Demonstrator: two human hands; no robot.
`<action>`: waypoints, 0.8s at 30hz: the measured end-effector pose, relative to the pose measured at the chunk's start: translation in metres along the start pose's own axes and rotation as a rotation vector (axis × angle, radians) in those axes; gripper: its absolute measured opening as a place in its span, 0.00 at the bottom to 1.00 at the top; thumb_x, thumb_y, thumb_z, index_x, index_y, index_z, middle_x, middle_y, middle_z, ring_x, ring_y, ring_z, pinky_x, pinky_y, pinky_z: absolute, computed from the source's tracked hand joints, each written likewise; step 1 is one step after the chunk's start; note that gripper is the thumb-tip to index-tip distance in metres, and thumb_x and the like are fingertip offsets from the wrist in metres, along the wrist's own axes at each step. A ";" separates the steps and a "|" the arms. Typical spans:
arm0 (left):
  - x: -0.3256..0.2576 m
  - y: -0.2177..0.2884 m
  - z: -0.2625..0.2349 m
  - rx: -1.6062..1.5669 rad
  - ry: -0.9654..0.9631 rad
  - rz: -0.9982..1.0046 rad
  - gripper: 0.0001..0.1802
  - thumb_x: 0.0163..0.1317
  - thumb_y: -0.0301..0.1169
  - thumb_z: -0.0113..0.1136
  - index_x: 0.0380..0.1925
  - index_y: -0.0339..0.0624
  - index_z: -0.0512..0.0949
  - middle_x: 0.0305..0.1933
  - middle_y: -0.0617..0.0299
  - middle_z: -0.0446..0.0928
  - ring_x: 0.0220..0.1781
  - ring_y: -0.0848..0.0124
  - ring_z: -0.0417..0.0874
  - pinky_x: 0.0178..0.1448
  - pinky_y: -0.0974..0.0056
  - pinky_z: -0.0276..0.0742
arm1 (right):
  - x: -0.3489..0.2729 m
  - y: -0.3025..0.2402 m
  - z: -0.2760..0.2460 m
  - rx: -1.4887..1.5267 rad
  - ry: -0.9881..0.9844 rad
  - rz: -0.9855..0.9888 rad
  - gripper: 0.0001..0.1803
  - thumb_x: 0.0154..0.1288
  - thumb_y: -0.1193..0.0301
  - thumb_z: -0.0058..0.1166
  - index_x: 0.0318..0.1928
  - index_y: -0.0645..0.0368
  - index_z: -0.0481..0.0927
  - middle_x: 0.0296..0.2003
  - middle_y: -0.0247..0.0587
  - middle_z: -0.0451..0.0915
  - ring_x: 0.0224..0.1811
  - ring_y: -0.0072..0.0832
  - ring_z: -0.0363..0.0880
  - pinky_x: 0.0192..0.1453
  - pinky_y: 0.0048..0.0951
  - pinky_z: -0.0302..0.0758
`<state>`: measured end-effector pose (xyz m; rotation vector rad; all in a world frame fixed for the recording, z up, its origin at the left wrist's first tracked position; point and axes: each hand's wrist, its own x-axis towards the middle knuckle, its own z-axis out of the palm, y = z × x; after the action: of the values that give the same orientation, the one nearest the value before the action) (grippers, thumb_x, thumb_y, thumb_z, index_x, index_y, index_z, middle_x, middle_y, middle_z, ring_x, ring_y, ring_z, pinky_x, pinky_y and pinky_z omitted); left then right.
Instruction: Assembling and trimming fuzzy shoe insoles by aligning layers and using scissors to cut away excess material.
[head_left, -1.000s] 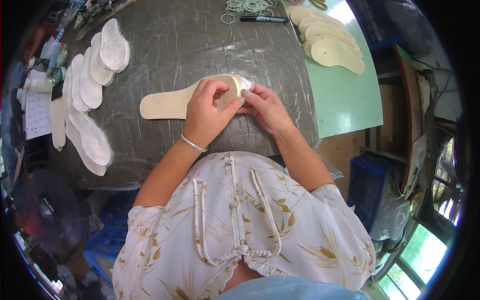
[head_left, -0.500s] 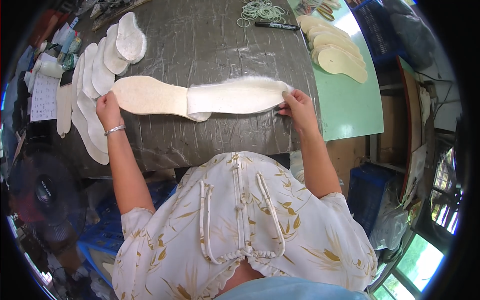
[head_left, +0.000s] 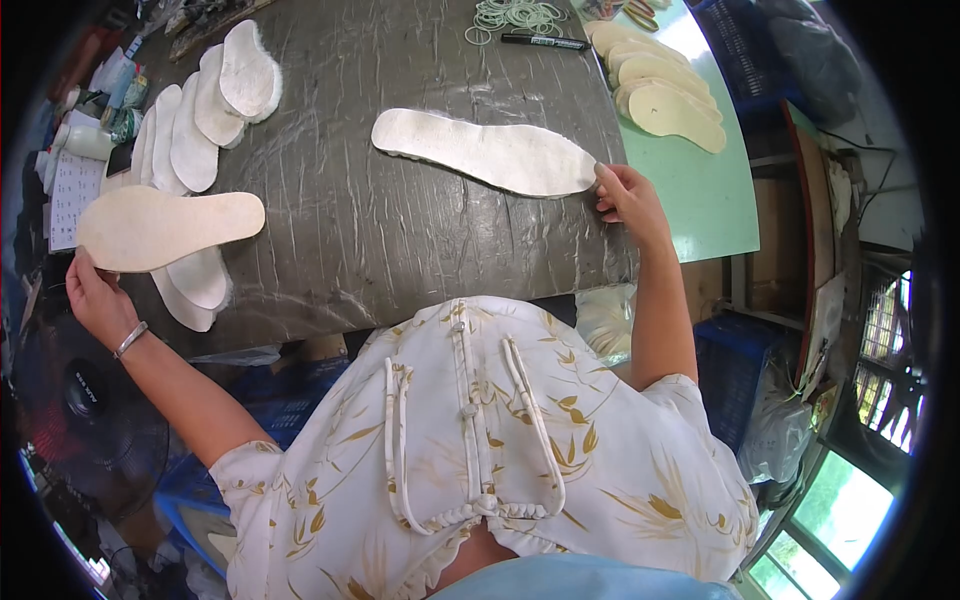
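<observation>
My left hand [head_left: 97,295] pinches a cream insole [head_left: 165,228] by its wide end, out at the table's left side. It hangs over part of the fanned row of white insoles [head_left: 195,150] there. On the right, my right hand [head_left: 632,198] grips the end of a white fleecy insole [head_left: 485,152] between thumb and fingers. That insole stretches leftward over the middle of the dark table, its fuzzy edge showing; whether it touches the surface I cannot tell.
The dark plastic-covered table [head_left: 420,240] bears pale green rubber bands [head_left: 520,15] and a black marker [head_left: 545,41] at the back. Cream insoles [head_left: 672,105] lie overlapped on a green board [head_left: 720,215] at right. White bottles [head_left: 85,140] and a written sheet [head_left: 70,205] stand far left.
The two insoles, earlier overlapping end to end, are now apart. My left hand has carried the cream one left. The white one has turned, its free end now farther from me.
</observation>
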<state>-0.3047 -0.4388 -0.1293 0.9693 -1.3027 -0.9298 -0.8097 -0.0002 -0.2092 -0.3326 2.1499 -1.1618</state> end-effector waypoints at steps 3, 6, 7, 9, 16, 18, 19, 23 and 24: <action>-0.032 0.040 0.051 -0.099 -0.047 0.048 0.08 0.64 0.28 0.58 0.38 0.34 0.74 0.36 0.57 0.79 0.36 0.72 0.81 0.42 0.69 0.78 | -0.004 -0.006 0.006 -0.191 0.199 -0.267 0.24 0.59 0.57 0.62 0.46 0.65 0.78 0.32 0.35 0.78 0.31 0.19 0.75 0.36 0.22 0.75; -0.096 0.071 0.100 0.077 -0.051 0.218 0.06 0.63 0.25 0.60 0.34 0.32 0.76 0.36 0.56 0.80 0.37 0.73 0.81 0.41 0.70 0.79 | -0.042 -0.071 0.060 0.089 -0.298 -0.593 0.21 0.67 0.60 0.53 0.52 0.64 0.75 0.42 0.39 0.81 0.42 0.23 0.79 0.43 0.23 0.76; -0.114 0.070 0.126 0.215 -0.136 0.326 0.05 0.61 0.24 0.62 0.34 0.32 0.78 0.35 0.58 0.81 0.34 0.76 0.80 0.38 0.73 0.77 | -0.057 -0.096 0.075 0.202 -0.512 -0.596 0.21 0.69 0.61 0.47 0.54 0.64 0.74 0.47 0.43 0.80 0.47 0.25 0.78 0.46 0.24 0.75; -0.159 0.066 0.167 0.222 -0.213 0.484 0.05 0.58 0.20 0.64 0.34 0.33 0.78 0.36 0.61 0.81 0.32 0.81 0.77 0.35 0.76 0.75 | -0.078 -0.145 0.113 0.216 -0.641 -0.647 0.23 0.72 0.58 0.43 0.56 0.64 0.72 0.49 0.45 0.78 0.48 0.27 0.78 0.47 0.26 0.75; -0.245 0.040 0.184 0.215 -0.694 0.601 0.20 0.46 0.24 0.70 0.42 0.37 0.78 0.45 0.53 0.79 0.45 0.60 0.82 0.48 0.62 0.78 | -0.081 -0.115 0.155 0.133 -0.550 -0.648 0.13 0.68 0.74 0.48 0.49 0.68 0.77 0.33 0.40 0.81 0.33 0.20 0.77 0.39 0.23 0.75; -0.229 0.013 0.164 0.350 -0.629 0.567 0.38 0.48 0.40 0.71 0.57 0.35 0.69 0.62 0.47 0.68 0.63 0.54 0.70 0.65 0.53 0.66 | -0.078 -0.093 0.143 0.089 -0.547 -0.729 0.12 0.68 0.76 0.47 0.49 0.66 0.77 0.33 0.39 0.81 0.34 0.19 0.77 0.39 0.23 0.75; -0.214 -0.003 0.155 0.342 -0.635 0.451 0.43 0.50 0.45 0.69 0.62 0.35 0.64 0.66 0.47 0.64 0.68 0.55 0.64 0.69 0.52 0.60 | -0.081 -0.087 0.138 0.118 -0.515 -0.754 0.12 0.66 0.78 0.48 0.48 0.65 0.78 0.35 0.39 0.81 0.35 0.22 0.78 0.40 0.25 0.75; -0.166 -0.057 0.137 0.237 -0.957 0.056 0.43 0.50 0.43 0.69 0.63 0.35 0.63 0.67 0.50 0.63 0.69 0.59 0.62 0.71 0.55 0.55 | -0.082 -0.083 0.108 0.066 -0.474 -0.930 0.12 0.65 0.80 0.49 0.47 0.63 0.80 0.37 0.42 0.81 0.36 0.28 0.79 0.41 0.27 0.75; -0.161 -0.066 0.137 0.214 -1.100 -0.080 0.40 0.50 0.41 0.69 0.61 0.35 0.65 0.67 0.51 0.64 0.69 0.60 0.62 0.71 0.56 0.56 | -0.081 -0.081 0.103 0.150 -0.455 -0.935 0.11 0.65 0.80 0.49 0.47 0.64 0.79 0.37 0.42 0.81 0.36 0.28 0.79 0.42 0.27 0.75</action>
<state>-0.4501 -0.3153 -0.2415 0.6476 -2.3195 -1.4961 -0.6884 -0.0724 -0.1484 -1.4770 1.4807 -1.5148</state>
